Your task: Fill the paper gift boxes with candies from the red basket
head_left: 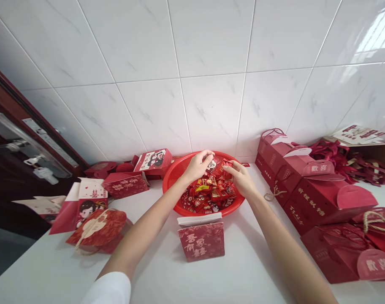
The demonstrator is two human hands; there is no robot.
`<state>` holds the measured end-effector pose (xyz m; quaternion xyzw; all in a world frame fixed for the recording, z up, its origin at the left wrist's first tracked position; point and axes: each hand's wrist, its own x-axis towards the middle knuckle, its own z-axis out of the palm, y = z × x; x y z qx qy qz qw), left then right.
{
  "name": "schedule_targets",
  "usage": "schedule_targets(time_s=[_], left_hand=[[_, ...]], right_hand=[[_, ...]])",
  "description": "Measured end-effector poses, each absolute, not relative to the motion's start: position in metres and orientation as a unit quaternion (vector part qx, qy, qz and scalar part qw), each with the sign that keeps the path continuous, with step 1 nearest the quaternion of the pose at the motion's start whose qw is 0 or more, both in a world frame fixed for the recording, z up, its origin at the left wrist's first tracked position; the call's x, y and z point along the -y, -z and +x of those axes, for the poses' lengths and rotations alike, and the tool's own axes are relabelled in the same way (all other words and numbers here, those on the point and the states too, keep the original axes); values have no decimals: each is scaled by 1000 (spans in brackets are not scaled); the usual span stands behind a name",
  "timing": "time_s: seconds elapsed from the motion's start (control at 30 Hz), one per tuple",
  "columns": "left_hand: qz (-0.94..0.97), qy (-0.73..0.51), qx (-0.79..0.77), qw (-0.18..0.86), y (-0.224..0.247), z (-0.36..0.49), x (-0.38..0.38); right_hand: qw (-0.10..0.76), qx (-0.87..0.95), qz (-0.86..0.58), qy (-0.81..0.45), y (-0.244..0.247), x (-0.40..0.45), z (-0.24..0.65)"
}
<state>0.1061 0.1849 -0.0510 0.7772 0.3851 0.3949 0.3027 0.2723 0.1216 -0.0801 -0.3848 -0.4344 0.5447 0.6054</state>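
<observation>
While both bare arms reached forward over the white tabletop (157, 274), a round red plastic basket (167, 185) stood near the tiled wall (211, 109), filled with shiny red and gold wrapped sweets (205, 192), one bright yellow packet (201, 188) among them. Taking the basket as the clock's centre, the left hand (199, 165) was over its 11 o'clock side, thumb and fingers curled close together beside a red packet with a pale printed label (212, 164); whether they gripped it could not be told. The right hand (241, 177) came in at 2 o'clock, its bent fingertips at a small red wrapper (227, 165), though whether they had closed on it could not be told either. At 6 o'clock, just beside the basket, stood a dark-red cardboard box with gold characters (201, 242), its pale flap raised. A heart-shaped red pouch with a twine handle (99, 228) lay at 8 o'clock, near an open red-and-white box with a cartoon figure (86, 207). Toward 10 o'clock sat a red box with a picture of a couple (153, 160). Dark-red handled gift boxes (309, 198) ran from 2 round to 4 o'clock, and a carton of crimson ribbons (366, 166) stood beyond them, near 3 o'clock.
</observation>
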Motion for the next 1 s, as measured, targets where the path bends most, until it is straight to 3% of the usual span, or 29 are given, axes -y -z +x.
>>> schedule_targets(time_s=[0.4,0.57,1.0], left_hand=[[646,-511,-314,472,41,84,-121],[562,-591,-305,492,53,84,-106],[544,-615,-298,486,61,80,-99]], right_hand=[[568,439,-332,-612,56,-96,252],[576,453,-339,-590,49,-84,248],[557,527,-355,-535,41,-65,245]])
